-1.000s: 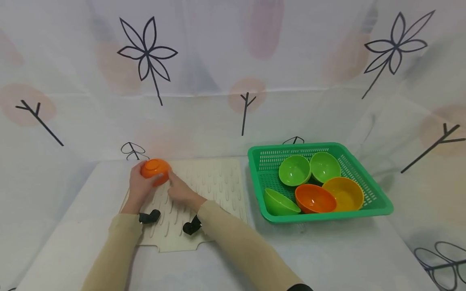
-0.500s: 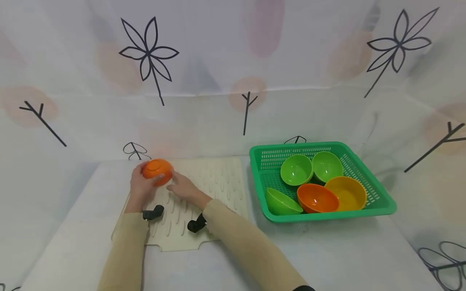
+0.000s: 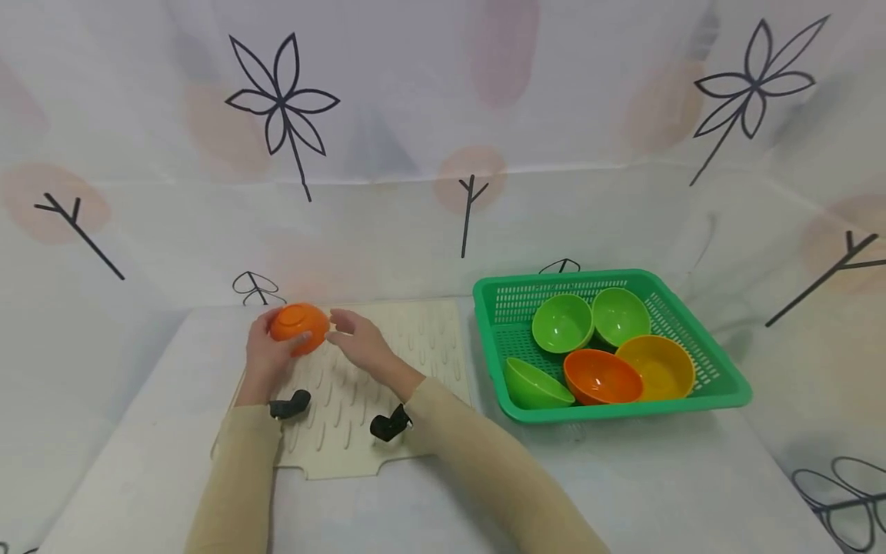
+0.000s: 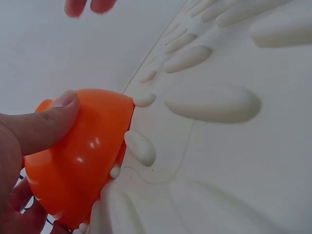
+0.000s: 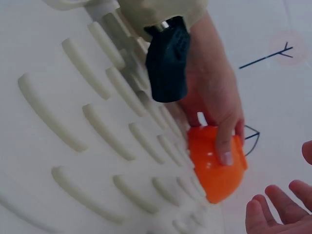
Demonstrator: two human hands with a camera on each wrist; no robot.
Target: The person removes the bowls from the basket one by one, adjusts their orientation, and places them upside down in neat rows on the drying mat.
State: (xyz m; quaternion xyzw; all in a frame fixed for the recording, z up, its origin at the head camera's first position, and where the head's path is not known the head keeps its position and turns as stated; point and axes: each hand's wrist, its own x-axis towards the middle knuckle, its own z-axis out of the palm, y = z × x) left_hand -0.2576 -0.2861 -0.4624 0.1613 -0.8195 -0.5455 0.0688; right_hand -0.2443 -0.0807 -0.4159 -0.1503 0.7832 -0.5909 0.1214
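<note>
My left hand grips an orange bowl at the back left of a cream pegged drying board. Its base faces up and back, and the left wrist view shows the thumb lying across the outside of the bowl, with the rim right against the pegs. The other fingers wrap the far side, partly hidden. Just right of the bowl my right hand is held with its fingers parted, nothing between them. In the right wrist view, the right hand's fingers appear apart from the bowl.
To the right stands a green plastic basket. Inside are several green bowls, another orange bowl and a yellow bowl. A patterned cloth hangs behind the white table.
My right hand has let go of the orange bowl and drawn away to the right, its fingers spreading. My left hand still holds the bowl in nearly the same spot.
</note>
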